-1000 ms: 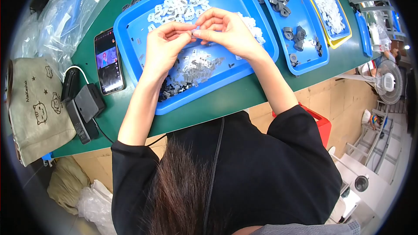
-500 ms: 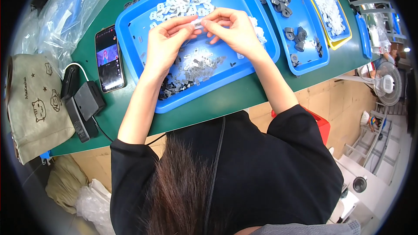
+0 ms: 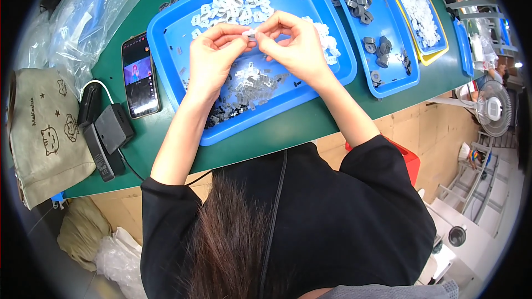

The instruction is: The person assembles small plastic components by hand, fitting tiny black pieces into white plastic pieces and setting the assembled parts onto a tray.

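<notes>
Above the large blue tray (image 3: 166,80), my left hand (image 3: 213,58) and my right hand (image 3: 296,47) meet, both pinching one small white plastic piece (image 3: 251,34) between thumbs and fingers. Its finer shape is too small to tell. Behind my hands, a heap of white plastic parts (image 3: 235,4) lies in the tray, with more white parts (image 3: 328,44) to the right. Below my fingers are small clear and grey pieces (image 3: 249,84). Tiny black pieces (image 3: 224,112) gather in the near left corner, partly hidden by my left forearm.
Right of my tray, a narrower blue tray (image 3: 382,89) holds dark grey round parts. Beyond it a yellow tray (image 3: 438,56) sits under a blue one of white parts. On the left lie a phone (image 3: 139,75), a black power adapter (image 3: 113,126), a canvas bag (image 3: 47,133) and plastic bags (image 3: 105,16).
My right hand's fingers have shifted slightly around the white piece, with the thumb and index finger spread a little wider. Both hands stay over the tray, a touch lower.
</notes>
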`<state>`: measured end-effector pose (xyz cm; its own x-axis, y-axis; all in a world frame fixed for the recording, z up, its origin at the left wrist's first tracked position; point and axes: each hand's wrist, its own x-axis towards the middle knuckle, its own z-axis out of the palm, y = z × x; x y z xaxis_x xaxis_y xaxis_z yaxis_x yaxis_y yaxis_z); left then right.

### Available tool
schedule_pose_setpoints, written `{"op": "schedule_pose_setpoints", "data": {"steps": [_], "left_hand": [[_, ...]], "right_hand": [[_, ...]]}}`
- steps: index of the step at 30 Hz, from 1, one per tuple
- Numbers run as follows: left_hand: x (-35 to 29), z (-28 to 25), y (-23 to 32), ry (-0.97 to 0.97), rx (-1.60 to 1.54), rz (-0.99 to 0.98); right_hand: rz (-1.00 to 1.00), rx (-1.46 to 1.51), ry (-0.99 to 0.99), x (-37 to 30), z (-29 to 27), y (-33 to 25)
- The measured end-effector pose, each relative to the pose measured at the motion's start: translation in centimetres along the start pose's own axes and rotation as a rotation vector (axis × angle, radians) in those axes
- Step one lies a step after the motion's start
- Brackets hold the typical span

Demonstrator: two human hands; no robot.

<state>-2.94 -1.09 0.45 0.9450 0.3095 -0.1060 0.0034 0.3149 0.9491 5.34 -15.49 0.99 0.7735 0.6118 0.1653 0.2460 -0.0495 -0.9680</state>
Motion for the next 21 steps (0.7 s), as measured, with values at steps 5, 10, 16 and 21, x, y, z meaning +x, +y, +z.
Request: {"op": "schedule_pose_setpoints", "data": {"steps": [5, 10, 16, 21], "left_hand": [[0.0, 0.0, 0.0, 0.012, 0.027, -0.002], [0.2, -0.7, -0.4, 0.001, 0.001, -0.005], [0.2, -0.5, 0.0, 0.024, -0.108, -0.096], [0.2, -0.5, 0.5, -0.027, -0.106, -0.117]], "right_hand": [[0.0, -0.041, -0.056, -0.3, -0.1, -0.4], [0.095, 0.03, -0.055, -0.3, 0.0, -0.9], [0.242, 0.325, -0.219, 0.8, -1.5, -0.5], [0.287, 0.355, -0.206, 0.9, -1.7, -0.1]]}}
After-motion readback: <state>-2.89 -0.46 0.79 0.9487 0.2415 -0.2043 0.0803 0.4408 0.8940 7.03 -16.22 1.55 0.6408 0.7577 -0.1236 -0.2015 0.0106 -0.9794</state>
